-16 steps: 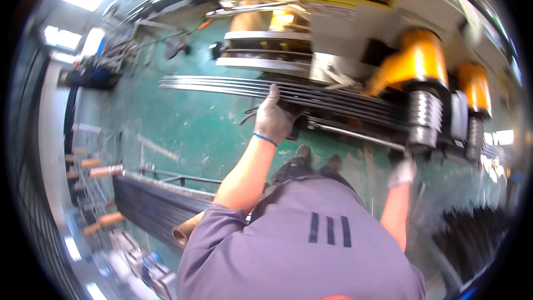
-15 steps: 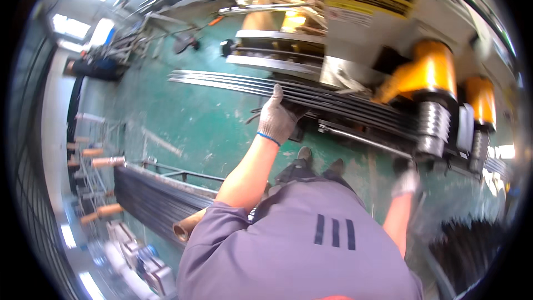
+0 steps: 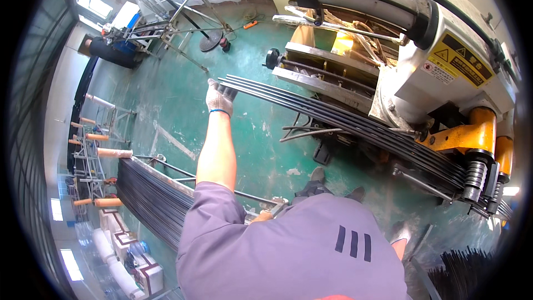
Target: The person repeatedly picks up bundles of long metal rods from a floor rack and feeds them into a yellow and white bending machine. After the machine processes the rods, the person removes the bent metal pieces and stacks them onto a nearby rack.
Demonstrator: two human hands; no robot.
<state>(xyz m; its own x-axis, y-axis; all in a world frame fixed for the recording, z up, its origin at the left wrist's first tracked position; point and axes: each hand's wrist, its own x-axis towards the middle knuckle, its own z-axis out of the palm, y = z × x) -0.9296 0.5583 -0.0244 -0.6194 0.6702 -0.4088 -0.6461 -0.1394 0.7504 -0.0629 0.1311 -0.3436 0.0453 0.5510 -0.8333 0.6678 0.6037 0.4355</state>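
Note:
My left hand [image 3: 220, 99], in a pale knitted glove with dark fingers, is at the left end of a row of long black metal bars [image 3: 333, 114]. Its fingers curl under the bar ends, with the thumb up beside them. The bars slope down to the right, side by side, and pass under the orange arm [image 3: 463, 136] of a machine, by a ribbed metal spring column [image 3: 475, 180]. My right hand [image 3: 401, 232], also gloved, hangs low beside my body on the right; its fingers are too small and blurred to make out.
The machine's white housing [image 3: 425, 80] carries a yellow warning label. A steel rail frame with a black knob [image 3: 272, 59] lies behind the bars. Stacked black bars [image 3: 152, 194] rest on a rack at the left; another dark bundle [image 3: 461, 275] is at lower right. An orange power strip [image 3: 250, 24] lies on the green floor.
My left hand has slid leftward along the bars from nearer their middle to their left ends. My right hand has dropped away from the machine's lower bar. The view has shifted.

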